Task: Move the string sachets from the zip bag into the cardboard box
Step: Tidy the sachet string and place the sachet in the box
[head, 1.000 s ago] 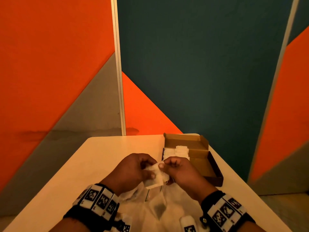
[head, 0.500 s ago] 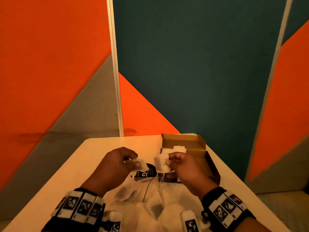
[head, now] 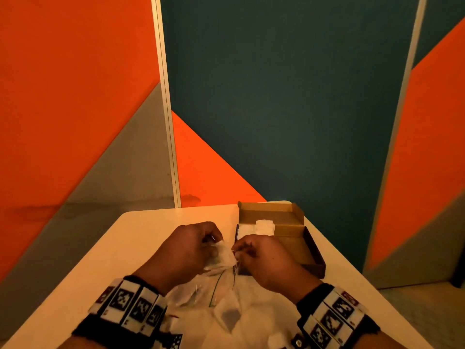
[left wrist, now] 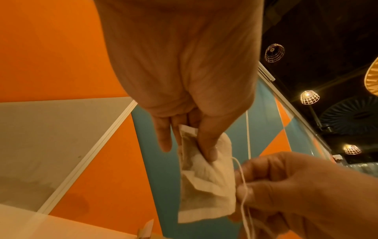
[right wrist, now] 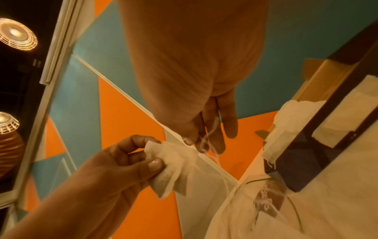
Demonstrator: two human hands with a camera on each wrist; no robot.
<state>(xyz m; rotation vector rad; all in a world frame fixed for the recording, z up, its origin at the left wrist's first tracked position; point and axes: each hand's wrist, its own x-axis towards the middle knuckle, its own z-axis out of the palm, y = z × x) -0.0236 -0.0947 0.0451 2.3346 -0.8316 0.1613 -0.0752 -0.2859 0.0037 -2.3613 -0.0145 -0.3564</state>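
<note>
Left fingers (left wrist: pixel 206 145) pinching sachet (left wrist: pixel 206 182), right hand (head: pixel 266 260) pinching string (left wrist: pixel 244 190)

left hand (head: pixel 191 250): fingers curled, pinching a white sachet (head: pixel 224 255) above the surface (head: pixel 141 238)
right hand (head: pixel 266 260): fingers curled, pinching at the sachet's right edge
zip bag (head: pixel 221 303): clear, crumpled, lying between the wrists
cardboard box (head: pixel 302 238): open, just beyond the right hand, white sachets (head: pixel 261 226) at its far left
wrists: black bands with black-and-white markers (head: pixel 130 306)
backdrop: orange, teal and grey panels (head: pixel 276 96)
</note>
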